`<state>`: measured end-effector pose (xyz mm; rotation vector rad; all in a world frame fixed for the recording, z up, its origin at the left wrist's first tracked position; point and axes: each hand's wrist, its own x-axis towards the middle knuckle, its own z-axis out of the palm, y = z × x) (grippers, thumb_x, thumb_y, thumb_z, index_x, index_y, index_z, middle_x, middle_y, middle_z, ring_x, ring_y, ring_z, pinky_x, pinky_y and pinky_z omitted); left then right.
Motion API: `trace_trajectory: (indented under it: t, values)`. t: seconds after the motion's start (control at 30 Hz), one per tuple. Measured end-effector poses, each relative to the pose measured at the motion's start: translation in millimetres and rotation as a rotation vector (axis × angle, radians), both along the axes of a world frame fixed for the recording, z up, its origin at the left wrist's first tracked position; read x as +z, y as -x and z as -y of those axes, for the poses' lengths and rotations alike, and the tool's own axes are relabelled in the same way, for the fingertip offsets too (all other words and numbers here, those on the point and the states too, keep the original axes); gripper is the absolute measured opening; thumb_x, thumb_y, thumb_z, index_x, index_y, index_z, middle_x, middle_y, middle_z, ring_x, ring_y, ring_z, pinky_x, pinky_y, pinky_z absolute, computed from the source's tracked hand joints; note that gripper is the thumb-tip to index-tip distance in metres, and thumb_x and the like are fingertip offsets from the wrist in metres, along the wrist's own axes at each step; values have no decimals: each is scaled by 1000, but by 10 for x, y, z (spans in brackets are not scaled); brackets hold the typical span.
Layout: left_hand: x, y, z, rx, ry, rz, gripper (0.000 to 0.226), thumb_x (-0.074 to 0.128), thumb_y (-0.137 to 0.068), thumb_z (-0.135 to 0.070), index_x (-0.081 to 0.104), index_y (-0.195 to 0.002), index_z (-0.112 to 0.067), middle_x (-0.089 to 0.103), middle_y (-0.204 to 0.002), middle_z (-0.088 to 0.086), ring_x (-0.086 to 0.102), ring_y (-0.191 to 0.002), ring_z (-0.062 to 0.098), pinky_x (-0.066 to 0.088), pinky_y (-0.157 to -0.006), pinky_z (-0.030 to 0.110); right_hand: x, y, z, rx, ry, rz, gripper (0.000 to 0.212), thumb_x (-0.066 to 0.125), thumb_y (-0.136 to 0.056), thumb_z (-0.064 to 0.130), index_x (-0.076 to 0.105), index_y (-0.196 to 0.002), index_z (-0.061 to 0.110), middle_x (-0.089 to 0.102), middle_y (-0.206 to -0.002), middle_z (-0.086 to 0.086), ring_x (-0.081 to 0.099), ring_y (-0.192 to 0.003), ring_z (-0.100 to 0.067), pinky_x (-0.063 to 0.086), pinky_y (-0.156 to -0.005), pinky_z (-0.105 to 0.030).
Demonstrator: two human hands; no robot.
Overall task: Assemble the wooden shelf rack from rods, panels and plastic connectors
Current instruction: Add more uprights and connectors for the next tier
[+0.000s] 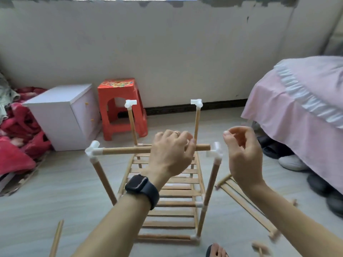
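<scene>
loose rod [56, 238]: lies on the floor at lower left, well apart from the frame; not yet used.
left corner connector [92, 150]: white plastic, caps the near-left upright; top rod is seated in it.
top rod [126, 150]: horizontal, wooden, spans the near side at the top of the frame. Left end socketed, right end free, just beside the right connector but looks not yet in.
handling, rod: judged light, stiff and dry, not slippery; thin enough to snap if levered hard.
rack frame [167, 191]: stands on the floor in the centre, slatted panel low down, four uprights with white caps. Judged light and wobbly, held by push-fit joints only.
left hand [170, 151]: fingers curled over the top rod near its free right end, gripping it from above. Watch on the wrist, ring on one finger.
grip advice: hold the rod close to the free end, as here, so that a push goes straight along it into the socket.
right corner connector [215, 152]: white plastic on the near-right upright; side socket faces the rod end. Judged hard, slick, maybe brittle; brace it while pushing.
right hand [241, 151]: raised just right of that connector, fingers loosely curled, holding nothing that I can see.
spare panel [246, 203]: slatted piece on the floor at right of the frame, blurred.
</scene>
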<state>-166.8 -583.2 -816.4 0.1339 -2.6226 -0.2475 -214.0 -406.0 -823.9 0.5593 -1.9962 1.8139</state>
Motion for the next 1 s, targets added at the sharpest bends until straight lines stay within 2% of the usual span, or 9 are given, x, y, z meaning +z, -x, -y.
trace_trajectory:
  t: [0.1,0.2,0.27,0.3,0.4,0.53,0.77,0.9,1.0]
  values:
    - [23,164,-224,-138,5,39,46,28,-103,-53,68,-95,-32,62,-77,-15,55,-79,9,41,-79,34,-179,162,-90,-17,-59,230,29,53,-100,50,53,-107,22,59,-95,5,60,-88,-6,44,-71,-21]
    - [26,266,-242,-193,-18,61,40,36,-102,-58,67,-101,-34,66,-79,-15,59,-69,4,33,-55,22,-417,226,-29,162,-217,388,58,29,-93,71,62,-105,24,69,-96,2,65,-95,-17,47,-79,-33]
    - [1,270,-183,-223,17,35,39,36,-101,-61,66,-103,-37,67,-82,-16,59,-70,4,35,-53,21,-482,221,37,269,-237,381,75,19,-91,76,70,-88,21,73,-82,-4,70,-83,-18,53,-78,-32]
    - [-23,251,-156,-240,44,-3,39,34,-102,-60,66,-104,-37,67,-81,-16,59,-68,5,36,-54,20,-488,220,68,305,-229,370,79,17,-91,77,70,-75,21,71,-73,-6,70,-73,-17,54,-72,-28]
    - [-140,177,-110,-254,200,-228,41,33,-104,-56,68,-101,-34,65,-72,-13,58,-58,10,28,-54,21,-500,247,130,310,-198,353,80,16,-91,75,56,-50,18,58,-55,-6,57,-55,-15,48,-59,-26]
    - [-258,148,-52,-303,354,-344,35,41,-104,-51,68,-105,-29,56,-65,-9,55,-51,14,29,-53,24,-517,258,144,304,-137,379,72,16,-96,64,46,-51,17,46,-51,-3,47,-52,-14,41,-56,-27]
    - [-295,98,-55,-296,396,-269,42,33,-107,-50,65,-119,-24,59,-72,-5,57,-54,18,38,-49,28,-540,273,119,323,-122,373,68,18,-96,61,46,-53,16,46,-51,-2,48,-52,-14,42,-60,-34]
    - [-313,126,-100,-256,420,-218,45,31,-106,-51,65,-111,-22,62,-77,-5,60,-60,19,35,-53,29,-537,280,88,336,-119,391,66,19,-97,60,48,-56,17,46,-51,0,48,-53,-13,42,-60,-35]
    - [-330,148,-150,-226,456,-206,37,41,-104,-50,61,-97,-19,62,-77,-4,59,-61,21,31,-54,30,-538,290,92,364,-145,395,67,19,-102,58,51,-60,16,48,-54,0,49,-55,-13,43,-61,-34]
